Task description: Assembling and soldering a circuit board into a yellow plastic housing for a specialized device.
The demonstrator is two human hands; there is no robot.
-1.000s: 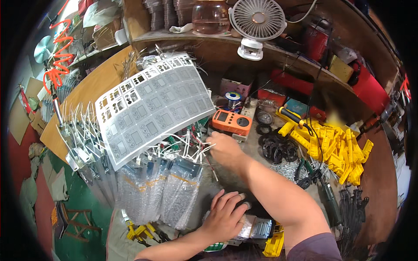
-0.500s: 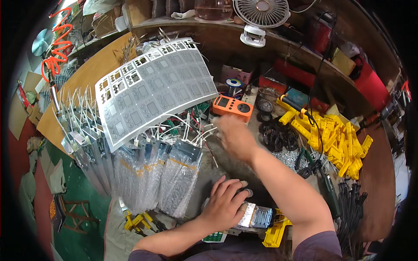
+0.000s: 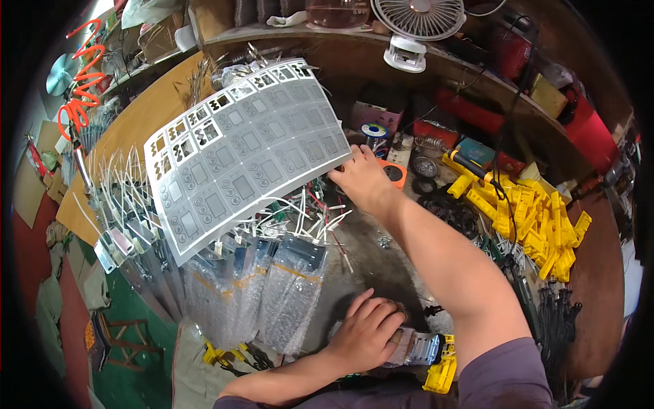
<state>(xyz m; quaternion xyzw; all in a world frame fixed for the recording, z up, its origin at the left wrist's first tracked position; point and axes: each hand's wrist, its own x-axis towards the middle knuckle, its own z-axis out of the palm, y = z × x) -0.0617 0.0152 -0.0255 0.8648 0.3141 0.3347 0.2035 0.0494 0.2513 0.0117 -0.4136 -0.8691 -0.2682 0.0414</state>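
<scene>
My left hand (image 3: 364, 335) lies low in the middle, its fingers bent over a small rectangular device (image 3: 424, 349) with a shiny face and a clear bluish end. Much of that device is hidden under my palm. My right hand (image 3: 368, 178) reaches forward to the right corner of a large grey-and-white printed label sheet (image 3: 252, 150). Its fingers close on the sheet's edge, with the fingertips partly hidden. Just beyond that hand, an orange multimeter (image 3: 394, 174) is mostly covered. Beside the device sits a yellow plastic part (image 3: 441, 371).
Bubble-wrapped units (image 3: 291, 293) and a row of wired metal pieces (image 3: 139, 262) stand at left, under and beside the sheet. Yellow plastic parts (image 3: 531, 228) pile up at right, near black cables (image 3: 558, 320). A solder spool (image 3: 375, 133) and white fan (image 3: 419, 27) are farther back.
My right hand has moved forward from the bench before the multimeter to the label sheet's corner, now covering most of the meter. My left hand stays on the device. The view has shifted slightly.
</scene>
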